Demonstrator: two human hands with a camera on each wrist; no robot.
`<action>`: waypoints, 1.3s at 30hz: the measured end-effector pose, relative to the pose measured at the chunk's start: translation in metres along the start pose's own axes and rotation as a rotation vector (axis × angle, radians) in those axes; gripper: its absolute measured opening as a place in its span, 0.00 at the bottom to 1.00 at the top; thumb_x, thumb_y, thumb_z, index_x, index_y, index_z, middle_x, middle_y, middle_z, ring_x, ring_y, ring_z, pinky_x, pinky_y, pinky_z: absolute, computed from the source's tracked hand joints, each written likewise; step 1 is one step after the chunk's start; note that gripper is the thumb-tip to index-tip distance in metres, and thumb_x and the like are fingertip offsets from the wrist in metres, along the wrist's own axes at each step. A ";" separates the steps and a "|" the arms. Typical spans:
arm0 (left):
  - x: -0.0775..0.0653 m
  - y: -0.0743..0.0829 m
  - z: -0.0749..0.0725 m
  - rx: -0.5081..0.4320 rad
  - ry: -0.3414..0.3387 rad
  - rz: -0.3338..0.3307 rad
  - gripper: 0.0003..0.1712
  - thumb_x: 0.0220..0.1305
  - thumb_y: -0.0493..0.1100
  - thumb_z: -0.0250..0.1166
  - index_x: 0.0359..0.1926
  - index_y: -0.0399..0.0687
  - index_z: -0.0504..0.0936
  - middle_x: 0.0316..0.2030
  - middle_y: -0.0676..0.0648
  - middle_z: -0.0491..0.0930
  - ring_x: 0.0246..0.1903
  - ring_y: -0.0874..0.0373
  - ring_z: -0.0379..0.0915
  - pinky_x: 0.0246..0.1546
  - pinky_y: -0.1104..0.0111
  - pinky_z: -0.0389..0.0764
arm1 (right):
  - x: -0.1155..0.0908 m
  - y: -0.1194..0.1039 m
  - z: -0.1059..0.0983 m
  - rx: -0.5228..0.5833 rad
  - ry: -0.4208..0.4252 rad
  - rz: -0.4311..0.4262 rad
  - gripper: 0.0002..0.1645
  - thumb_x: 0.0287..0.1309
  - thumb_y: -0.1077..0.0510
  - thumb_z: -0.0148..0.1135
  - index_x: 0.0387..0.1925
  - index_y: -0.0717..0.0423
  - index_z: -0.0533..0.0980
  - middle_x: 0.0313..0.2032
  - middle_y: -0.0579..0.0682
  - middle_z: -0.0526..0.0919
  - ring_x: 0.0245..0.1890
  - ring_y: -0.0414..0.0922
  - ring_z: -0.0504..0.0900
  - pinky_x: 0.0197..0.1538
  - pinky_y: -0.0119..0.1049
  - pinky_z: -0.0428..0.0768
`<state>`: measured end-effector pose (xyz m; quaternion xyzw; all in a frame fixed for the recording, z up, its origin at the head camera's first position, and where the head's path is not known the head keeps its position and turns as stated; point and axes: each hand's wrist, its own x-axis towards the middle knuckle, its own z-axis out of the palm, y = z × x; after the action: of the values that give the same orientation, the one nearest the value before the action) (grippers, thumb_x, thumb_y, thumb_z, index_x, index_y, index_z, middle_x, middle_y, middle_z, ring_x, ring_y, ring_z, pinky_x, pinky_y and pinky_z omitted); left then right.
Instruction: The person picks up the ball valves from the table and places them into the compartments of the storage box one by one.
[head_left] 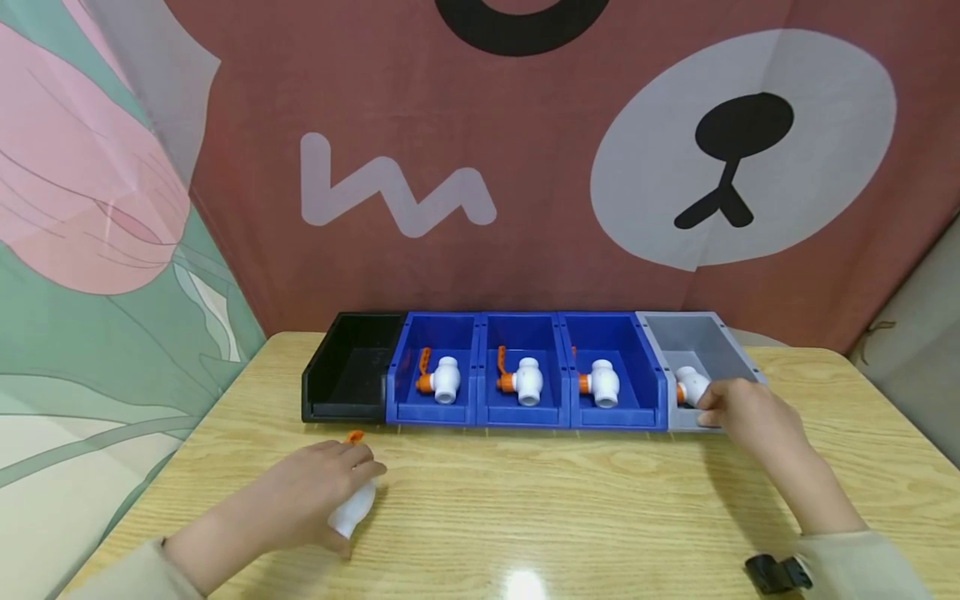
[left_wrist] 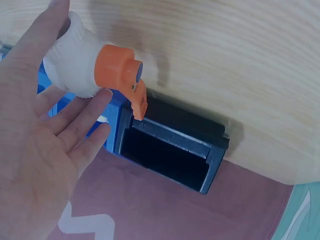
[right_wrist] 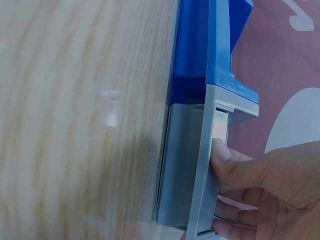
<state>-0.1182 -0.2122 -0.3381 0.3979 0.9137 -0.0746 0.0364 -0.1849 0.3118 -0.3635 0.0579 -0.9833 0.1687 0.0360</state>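
My left hand [head_left: 318, 492] grips a white plastic ball valve [head_left: 354, 507] with an orange lever handle over the table, in front of the black bin [head_left: 352, 411]. In the left wrist view the valve's orange collar [left_wrist: 114, 66] faces away from the palm, and its lever points toward the black bin. At the far right my right hand [head_left: 753, 417] reaches over the front lip of the grey bin [head_left: 678, 323] and pinches the near end of another white ball valve [head_left: 690, 383]. The right wrist view shows the thumb [right_wrist: 225, 157] at the lip; the fingertips are hidden behind it.
Three blue bins [head_left: 432, 414] stand between the black and grey ones, each with a white ball valve [head_left: 447, 379] inside. They form one row at the back of the wooden table [head_left: 540, 500]. A printed cloth [head_left: 525, 267] hangs behind. A black clip-like object [head_left: 776, 575] is beside the right sleeve.
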 end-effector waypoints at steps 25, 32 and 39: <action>0.000 -0.039 -0.030 0.058 0.188 -0.005 0.48 0.31 0.53 0.86 0.56 0.42 0.78 0.49 0.44 0.78 0.45 0.46 0.78 0.44 0.53 0.83 | 0.001 -0.001 -0.001 0.007 -0.019 0.022 0.05 0.53 0.60 0.73 0.32 0.56 0.84 0.35 0.58 0.86 0.34 0.57 0.81 0.32 0.55 0.78; 0.005 -0.052 -0.036 0.086 0.249 0.021 0.48 0.30 0.49 0.87 0.56 0.41 0.77 0.48 0.44 0.78 0.44 0.47 0.77 0.43 0.53 0.82 | 0.002 -0.001 -0.002 0.009 -0.025 0.022 0.05 0.54 0.59 0.73 0.32 0.56 0.84 0.35 0.58 0.86 0.35 0.57 0.81 0.32 0.55 0.78; 0.016 -0.063 -0.037 0.144 0.237 0.021 0.47 0.32 0.50 0.87 0.56 0.40 0.77 0.49 0.43 0.78 0.46 0.47 0.77 0.46 0.53 0.81 | 0.002 0.000 -0.003 0.007 -0.047 0.037 0.07 0.54 0.58 0.72 0.34 0.57 0.84 0.37 0.59 0.85 0.36 0.59 0.81 0.32 0.55 0.78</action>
<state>-0.1754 -0.2367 -0.2969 0.4150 0.8996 -0.0922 -0.0997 -0.1871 0.3128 -0.3611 0.0436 -0.9842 0.1715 0.0095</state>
